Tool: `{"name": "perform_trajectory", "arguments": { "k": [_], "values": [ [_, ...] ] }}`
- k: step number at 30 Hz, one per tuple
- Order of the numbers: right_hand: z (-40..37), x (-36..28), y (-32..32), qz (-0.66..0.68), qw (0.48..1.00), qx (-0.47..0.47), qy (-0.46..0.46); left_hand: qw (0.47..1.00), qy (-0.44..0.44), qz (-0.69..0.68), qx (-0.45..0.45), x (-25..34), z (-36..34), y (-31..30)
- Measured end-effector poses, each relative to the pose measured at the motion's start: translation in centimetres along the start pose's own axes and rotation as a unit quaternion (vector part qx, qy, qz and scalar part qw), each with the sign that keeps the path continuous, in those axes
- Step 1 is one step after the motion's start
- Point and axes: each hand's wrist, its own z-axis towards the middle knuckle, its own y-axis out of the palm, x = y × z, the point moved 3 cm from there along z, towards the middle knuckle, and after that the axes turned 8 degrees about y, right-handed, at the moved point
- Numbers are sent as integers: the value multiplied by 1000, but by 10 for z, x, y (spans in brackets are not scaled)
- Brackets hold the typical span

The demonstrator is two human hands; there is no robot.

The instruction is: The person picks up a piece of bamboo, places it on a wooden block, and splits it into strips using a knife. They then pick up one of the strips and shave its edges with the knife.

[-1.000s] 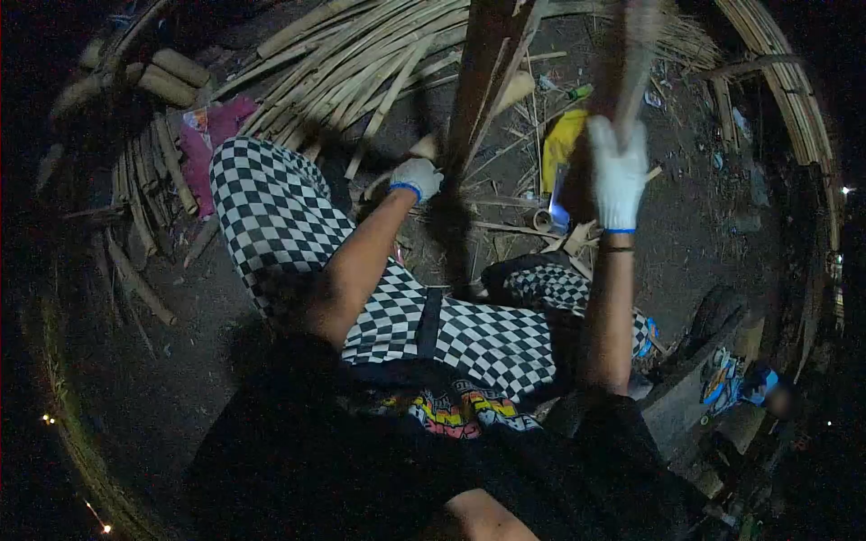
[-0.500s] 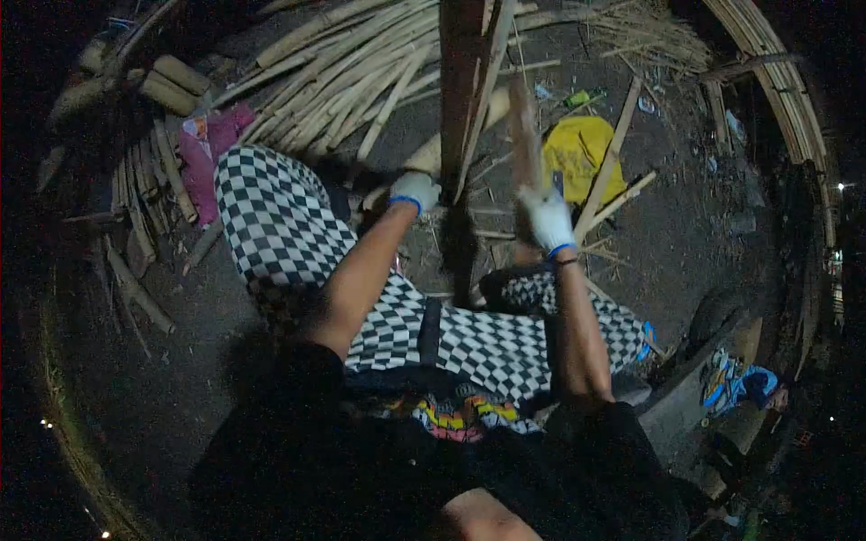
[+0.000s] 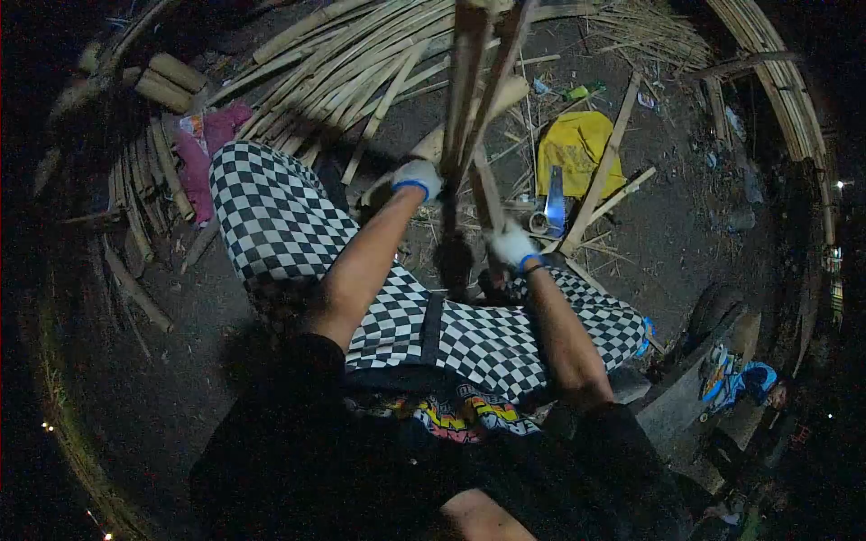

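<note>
My left hand (image 3: 418, 178), in a white glove with a blue cuff, is closed at the side of a tall split bamboo pole (image 3: 465, 90). The pole rises toward the camera, with its top parted into two strips. My gloved right hand (image 3: 511, 245) is wrapped round the lower end of a wooden stick (image 3: 487, 194). The stick leans toward the pole and its far end meets or overlaps it. Which part of the pole the left fingers grip is partly hidden. Checkered trousers (image 3: 280, 216) cover the spread legs on both sides.
Long bamboo strips (image 3: 352, 86) fan across the ground at the back left. A yellow sack (image 3: 577, 149) lies at the right, with a shiny bluish flat piece (image 3: 556, 203) and bamboo sticks (image 3: 603, 167) by it. Pink cloth (image 3: 200, 153) and short bamboo pieces (image 3: 144, 185) lie left.
My right hand has come down and to the left with the stick, which now leans toward the pole. The pole has tilted and its top shows two parted strips. My left hand has barely moved.
</note>
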Motion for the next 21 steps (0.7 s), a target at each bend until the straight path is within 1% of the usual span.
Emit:
{"name": "perform_trajectory", "arguments": {
  "k": [1, 2, 3, 4, 5, 6, 7, 8, 9, 10, 11, 12, 13, 15, 17, 18, 19, 20, 21],
  "values": [
    [6, 18, 21, -57, 995, -72, 26, 999, 5, 44, -10, -12, 5, 22],
    [-6, -3, 3, -12, 997, -71, -13, 996, 9, 91, -9, -21, 16, 21],
    [-23, -32, -33, 23, 996, -69, -55, 996, 8, 86, 5, -19, 22, 6],
    [-25, -45, -57, -32, 999, 5, -28, 998, -4, 59, -18, -18, 7, 10],
    [-31, -56, -78, -9, 999, 18, -41, 998, -14, 36, -39, -16, -6, 14],
    [-35, -65, -98, 14, 994, 83, -76, 999, -32, 30, -26, -13, -11, 8],
    [-68, -91, -128, 14, 990, 113, -88, 999, -32, 33, -21, -15, -15, 11],
    [-70, -89, -136, -46, 944, 255, -206, 999, -28, 36, -9, -21, -10, 9],
    [-103, -110, -152, -52, 938, 271, -211, 999, -24, 37, 5, -21, -8, 1],
    [-141, -134, -158, -49, 913, 344, -212, 997, -16, 72, -30, -14, -16, -9],
    [-170, -163, -153, 118, 902, 310, -278, 995, -4, 88, -35, -12, -17, -11],
    [-191, -190, -145, 146, 839, 353, -388, 995, 21, 94, -30, -8, -17, -13],
    [-190, -211, -134, 120, 812, 372, -433, 993, 50, 99, -29, -6, -20, -18],
    [-153, -242, -113, 87, 828, 369, -413, 988, 116, 93, -41, 3, -26, -38],
    [-87, -253, -101, 122, 882, 331, -314, 979, 175, 96, -50, 15, -31, -54],
    [-67, -264, -98, 126, 875, 306, -352, 974, 185, 128, -28, 20, -31, -52],
    [-37, -272, -83, 120, 894, 287, -324, 967, 189, 174, 7, 24, -31, -43],
    [-3, -277, -63, 127, 903, 243, -331, 939, 177, 274, 112, 21, -26, -11],
    [8, -277, -46, 135, 932, 142, -306, 897, 142, 360, 213, 18, -21, 21]
  ]
}}
